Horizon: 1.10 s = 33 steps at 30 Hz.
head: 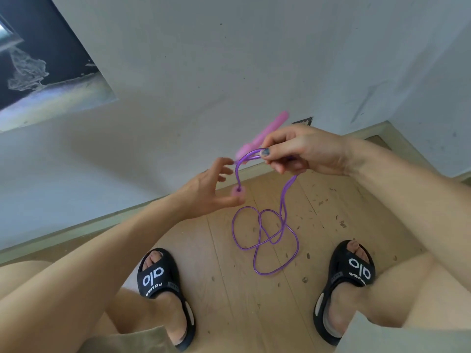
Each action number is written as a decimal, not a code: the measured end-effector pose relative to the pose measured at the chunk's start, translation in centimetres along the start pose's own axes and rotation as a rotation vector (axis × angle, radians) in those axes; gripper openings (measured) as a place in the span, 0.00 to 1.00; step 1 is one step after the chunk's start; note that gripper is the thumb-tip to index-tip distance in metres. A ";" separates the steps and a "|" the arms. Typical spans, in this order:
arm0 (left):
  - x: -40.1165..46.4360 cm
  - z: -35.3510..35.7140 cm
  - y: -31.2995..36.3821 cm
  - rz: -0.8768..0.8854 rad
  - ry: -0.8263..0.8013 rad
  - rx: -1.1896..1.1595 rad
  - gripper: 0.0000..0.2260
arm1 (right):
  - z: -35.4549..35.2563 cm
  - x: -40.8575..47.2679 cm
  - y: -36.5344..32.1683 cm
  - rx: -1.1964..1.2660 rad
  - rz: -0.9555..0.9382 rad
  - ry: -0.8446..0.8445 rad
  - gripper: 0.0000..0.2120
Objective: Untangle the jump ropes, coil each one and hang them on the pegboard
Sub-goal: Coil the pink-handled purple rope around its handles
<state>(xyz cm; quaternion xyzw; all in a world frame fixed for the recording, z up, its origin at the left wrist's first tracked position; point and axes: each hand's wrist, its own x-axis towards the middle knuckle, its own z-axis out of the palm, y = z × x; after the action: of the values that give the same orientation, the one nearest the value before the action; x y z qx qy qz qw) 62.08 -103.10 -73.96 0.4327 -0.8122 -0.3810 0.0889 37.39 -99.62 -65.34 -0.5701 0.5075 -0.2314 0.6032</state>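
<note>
A purple jump rope (265, 238) hangs from my hands and lies in loose crossing loops on the wooden floor between my feet. My right hand (303, 151) pinches a fold of the rope between thumb and fingers, with one pink handle (267, 131) sticking up behind it, blurred. My left hand (211, 189) has its fingers spread and loosely curled around the other pink handle (238, 192), seen end-on with the rope entering it. I cannot see a pegboard or a second rope.
I am squatting, with black slides on my left foot (163, 289) and right foot (346, 284) either side of the rope. A grey wall (229, 59) with a skirting board stands close ahead. A dark opening (38, 52) is at the upper left.
</note>
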 end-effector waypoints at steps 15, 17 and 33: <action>0.8 0.5 2.2 -0.077 -0.106 -0.217 0.09 | -0.7 0.5 -0.2 0.265 -0.123 0.129 0.08; 0.4 0.0 2.1 -0.140 -0.164 -0.265 0.11 | -1.3 0.6 0.2 0.226 -0.118 0.227 0.07; -0.3 -3.5 3.0 -0.174 -0.284 0.004 0.06 | -0.7 0.3 4.2 -0.472 0.188 -0.142 0.22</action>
<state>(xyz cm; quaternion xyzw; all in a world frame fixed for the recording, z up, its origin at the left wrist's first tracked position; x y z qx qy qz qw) 62.03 -103.76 -69.41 0.4433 -0.7768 -0.4431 -0.0611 35.62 -99.14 -69.18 -0.6601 0.5544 -0.0089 0.5068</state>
